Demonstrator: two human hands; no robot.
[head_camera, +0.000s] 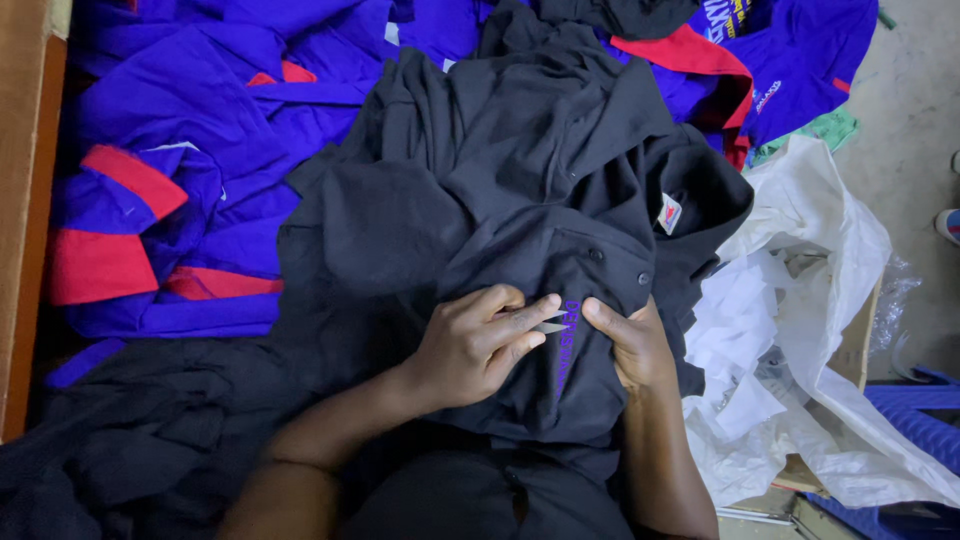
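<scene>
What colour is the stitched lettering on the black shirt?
Purple, on the black shirt between both hands; the head view shows it.

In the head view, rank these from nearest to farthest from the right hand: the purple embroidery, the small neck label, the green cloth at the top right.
From the right hand:
1. Purple embroidery on the black shirt, just left of the thumb, touching or nearly so.
2. Small neck label, above the hand, at the collar.
3. Green cloth, far up and right, beside the blue shirts.

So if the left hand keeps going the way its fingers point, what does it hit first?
The left hand points right, holding small metal snips. Their tip would first meet the purple embroidery on the black shirt, then the right hand thumb just beyond. Depth is hard to judge.
</scene>
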